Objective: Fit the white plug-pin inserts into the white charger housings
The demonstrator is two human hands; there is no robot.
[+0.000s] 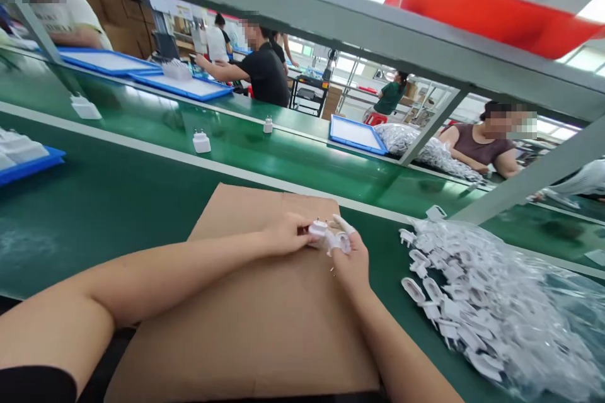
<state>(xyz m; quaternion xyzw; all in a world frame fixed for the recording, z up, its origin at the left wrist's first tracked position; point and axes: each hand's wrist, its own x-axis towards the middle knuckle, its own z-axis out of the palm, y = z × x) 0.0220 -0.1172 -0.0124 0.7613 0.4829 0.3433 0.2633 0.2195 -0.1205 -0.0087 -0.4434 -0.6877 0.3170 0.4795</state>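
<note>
Over a sheet of brown cardboard, both my hands meet near its far edge. My left hand is closed on a white charger plug, whose two metal pins point up and away. My right hand, with white covers on some fingertips, is closed on a small white plastic plug piece right beside the charger. Thin metal pins show below the right fingers; the part they belong to is mostly hidden. The cardboard rests on the green bench.
On the right, a clear plastic bag spills many white plug parts. Loose chargers stand on the green conveyor. A blue tray of white pieces is at left. An overhead grey shelf carries a red bin. Co-workers sit across.
</note>
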